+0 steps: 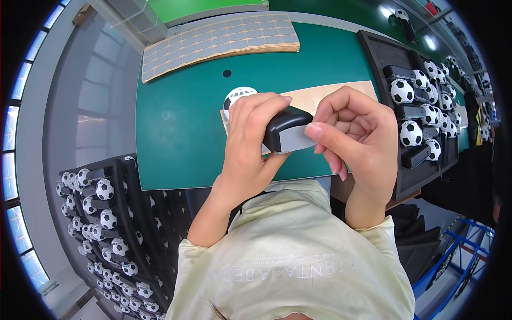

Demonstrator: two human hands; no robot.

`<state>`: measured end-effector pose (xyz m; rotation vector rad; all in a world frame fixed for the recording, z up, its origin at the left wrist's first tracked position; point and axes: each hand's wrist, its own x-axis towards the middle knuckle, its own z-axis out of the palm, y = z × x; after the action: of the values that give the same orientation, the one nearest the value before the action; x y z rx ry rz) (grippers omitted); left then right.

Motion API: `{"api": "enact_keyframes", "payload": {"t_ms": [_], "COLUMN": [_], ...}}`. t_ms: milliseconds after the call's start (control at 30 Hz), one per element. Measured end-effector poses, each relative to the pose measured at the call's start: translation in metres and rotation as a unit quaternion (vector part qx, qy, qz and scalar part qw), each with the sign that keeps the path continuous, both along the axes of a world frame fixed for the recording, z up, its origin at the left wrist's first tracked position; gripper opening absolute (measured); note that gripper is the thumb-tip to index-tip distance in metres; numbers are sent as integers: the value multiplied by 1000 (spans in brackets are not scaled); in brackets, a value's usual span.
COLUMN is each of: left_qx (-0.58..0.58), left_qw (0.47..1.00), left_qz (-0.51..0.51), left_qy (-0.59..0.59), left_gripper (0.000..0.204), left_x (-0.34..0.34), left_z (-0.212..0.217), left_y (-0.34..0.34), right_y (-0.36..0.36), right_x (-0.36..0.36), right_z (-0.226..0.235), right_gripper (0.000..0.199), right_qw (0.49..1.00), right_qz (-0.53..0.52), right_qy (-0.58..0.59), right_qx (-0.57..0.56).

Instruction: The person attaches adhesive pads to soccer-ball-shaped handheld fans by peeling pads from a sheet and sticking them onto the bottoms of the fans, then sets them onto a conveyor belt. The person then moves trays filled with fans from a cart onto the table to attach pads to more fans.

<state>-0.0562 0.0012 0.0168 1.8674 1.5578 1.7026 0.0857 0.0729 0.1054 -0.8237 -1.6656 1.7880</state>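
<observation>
My left hand (245,138) is wrapped round a black handle-shaped piece (276,124), its broad end facing me. A black-and-white football-patterned ball (238,96) shows beyond my left fingers; it looks like the piece's other end, though my hand hides the join. On the broad end lies a flat grey sticker (295,140). My right hand (354,133) is closed in a pinch, thumb and forefinger at the sticker's right edge. Beneath my hands a pale backing sheet (341,92) rests on the green table (181,128).
At the back lies a stack of sheets (221,42) with rows of grey stickers. A black tray (373,58) of similar football pieces stands to the right. More fill a black rack (120,213) at lower left. A small black disc (227,73) is on the table.
</observation>
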Motion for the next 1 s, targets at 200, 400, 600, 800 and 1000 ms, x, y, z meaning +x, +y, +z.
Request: {"api": "enact_keyframes", "payload": {"t_ms": [200,400,600,800,1000], "left_qx": [-7,12,39,11,-25], "left_qw": [1000,1000,997,998,981], "left_qz": [0,7,-36,44,-55], "left_qy": [-4,-3,-51,40,185], "left_gripper": [62,57,51,54,65], "left_x": [1,2,5,41,74], "left_z": [0,-3,9,-1,14], "left_y": [-2,4,7,32,46], "right_y": [-2,-7,6,24,81], "right_x": [0,-5,3,34,95], "right_z": [0,-10,-24,-30,-36], "right_gripper": [12,13,19,22,25], "right_qw": [1000,995,984,995,961], "right_qz": [-5,-47,-49,14,81], "right_qy": [-3,14,-11,22,-99], "right_qx": [9,92,168,-100,-245]}}
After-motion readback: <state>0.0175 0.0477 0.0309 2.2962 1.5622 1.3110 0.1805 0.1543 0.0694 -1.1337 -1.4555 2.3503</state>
